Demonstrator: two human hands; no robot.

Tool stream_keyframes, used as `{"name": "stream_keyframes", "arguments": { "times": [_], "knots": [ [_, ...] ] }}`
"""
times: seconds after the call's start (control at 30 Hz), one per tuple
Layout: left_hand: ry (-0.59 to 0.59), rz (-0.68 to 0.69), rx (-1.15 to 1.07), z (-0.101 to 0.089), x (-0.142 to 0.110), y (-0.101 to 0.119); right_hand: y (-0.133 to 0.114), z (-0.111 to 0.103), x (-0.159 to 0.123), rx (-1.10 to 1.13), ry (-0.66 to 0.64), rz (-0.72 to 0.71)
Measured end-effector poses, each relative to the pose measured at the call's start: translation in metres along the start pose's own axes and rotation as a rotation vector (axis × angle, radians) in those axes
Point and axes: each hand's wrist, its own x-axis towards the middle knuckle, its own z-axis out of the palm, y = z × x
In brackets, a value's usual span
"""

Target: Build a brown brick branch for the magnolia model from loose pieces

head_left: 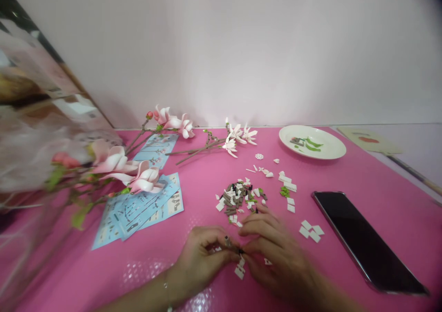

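With my left grip (198, 255) I pinch a small dark piece (241, 251) between thumb and forefinger, above the pink tabletop (200, 197), at six o'clock in my view. My right grip (278, 245) has its fingertips at that same piece, though blur means I cannot tell whether they are closed on it. White tiles (239, 271) show just below, at its six. From my hands, the mixed pile of pieces (235, 197) lies near at twelve, the white plate (335, 151) at one, the phone (369, 243) at three and instruction sheets (164, 206) at ten.
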Motion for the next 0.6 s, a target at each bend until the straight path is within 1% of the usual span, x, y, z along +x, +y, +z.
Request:
{"name": "stream_keyframes", "arguments": {
  "times": [0.13,0.27,0.47,0.6],
  "knots": [
    [-0.002,0.062,0.069,-0.001,0.000,-0.001,0.004,0.004,-0.002,0.091,-0.020,0.066],
    [0.004,0.035,0.061,-0.001,0.002,0.001,0.006,-0.001,-0.002,0.118,-0.060,0.077],
    [0.023,0.027,0.074,-0.001,0.001,0.002,0.008,-0.008,-0.003,0.077,-0.130,0.080],
    [0.024,0.023,0.054,-0.001,0.001,0.000,0.009,-0.009,-0.004,0.051,-0.109,0.074]
  ]
}}
